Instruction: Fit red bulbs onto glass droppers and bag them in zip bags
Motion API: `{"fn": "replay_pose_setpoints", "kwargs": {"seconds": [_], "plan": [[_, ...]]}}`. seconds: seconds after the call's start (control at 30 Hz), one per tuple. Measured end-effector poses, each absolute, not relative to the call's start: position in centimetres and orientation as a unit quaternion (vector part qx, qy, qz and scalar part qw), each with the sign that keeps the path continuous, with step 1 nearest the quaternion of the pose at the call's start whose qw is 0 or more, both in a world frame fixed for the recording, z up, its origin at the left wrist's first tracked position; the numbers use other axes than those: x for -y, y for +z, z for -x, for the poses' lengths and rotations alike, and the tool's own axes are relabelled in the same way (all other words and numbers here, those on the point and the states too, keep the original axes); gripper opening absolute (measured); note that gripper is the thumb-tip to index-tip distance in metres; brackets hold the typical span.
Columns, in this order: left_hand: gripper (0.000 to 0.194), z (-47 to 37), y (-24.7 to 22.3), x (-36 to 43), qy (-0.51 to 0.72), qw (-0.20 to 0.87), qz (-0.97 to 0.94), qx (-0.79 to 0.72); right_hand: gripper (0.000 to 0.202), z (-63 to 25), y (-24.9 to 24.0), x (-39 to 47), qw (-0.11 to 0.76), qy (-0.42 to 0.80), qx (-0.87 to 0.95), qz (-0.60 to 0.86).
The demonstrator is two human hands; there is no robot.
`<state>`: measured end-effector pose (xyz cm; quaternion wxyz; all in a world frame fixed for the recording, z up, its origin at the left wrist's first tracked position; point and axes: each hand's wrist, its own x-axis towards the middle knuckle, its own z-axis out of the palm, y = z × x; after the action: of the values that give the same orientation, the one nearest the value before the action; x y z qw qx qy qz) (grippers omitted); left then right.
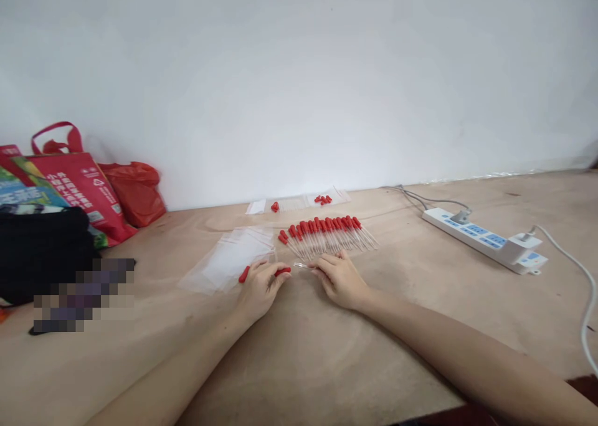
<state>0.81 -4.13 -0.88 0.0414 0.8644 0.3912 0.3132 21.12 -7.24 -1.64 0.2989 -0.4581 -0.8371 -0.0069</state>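
Note:
My left hand (261,287) is closed, pinching a red rubber dropper bulb (283,271) between thumb and fingers. Another red bulb (243,274) lies by its knuckles, at the edge of the plastic bags. Facing it, my right hand (340,279) grips a clear glass dropper tube (303,265), its end pointing toward the bulb with a small gap between them. Just beyond both hands lies a row of droppers (322,233) with red bulbs and clear tubes, side by side on the wooden table (299,364).
Clear plastic bags (228,261) lie left of the droppers. Near the wall are a bag with glass tubes (292,203) and loose red bulbs (322,199). A white power strip (481,236) with cables is at right. Red bags (84,189) and a black bag (44,251) stand at left.

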Motion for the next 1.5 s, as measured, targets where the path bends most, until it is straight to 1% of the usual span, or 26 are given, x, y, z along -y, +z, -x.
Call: {"fn": "replay_pose_setpoints", "kwargs": {"seconds": [0.2,0.4,0.63,0.9,1.13,1.33,1.5], "plan": [[0.021,-0.8,-1.0,4.0,0.315,0.046,-0.871,-0.374,0.020,-20.7,-1.5,7.3,0.286,0.007,0.848,0.446],[0.021,-0.8,-1.0,4.4,0.321,0.033,-0.881,-0.347,0.022,-21.0,-1.7,7.0,0.281,0.031,0.860,0.424],[0.019,-0.9,-1.2,4.7,0.291,0.022,-0.903,-0.314,0.029,-21.7,-1.9,6.4,0.250,-0.002,0.879,0.406],[0.017,-0.8,-1.5,4.5,0.280,0.038,-0.914,-0.292,0.034,-21.9,-2.2,6.0,0.258,-0.060,0.887,0.378],[0.017,-1.0,-1.4,4.7,0.292,0.022,-0.916,-0.276,0.029,-21.7,-2.2,6.3,0.272,-0.085,0.885,0.369],[0.015,-1.2,-1.2,5.1,0.298,0.003,-0.919,-0.258,0.019,-20.7,-1.5,7.4,0.268,-0.027,0.876,0.400],[0.016,-1.4,-1.1,5.3,0.296,-0.020,-0.925,-0.236,0.017,-19.9,-1.6,7.9,0.262,0.033,0.860,0.436]]}}
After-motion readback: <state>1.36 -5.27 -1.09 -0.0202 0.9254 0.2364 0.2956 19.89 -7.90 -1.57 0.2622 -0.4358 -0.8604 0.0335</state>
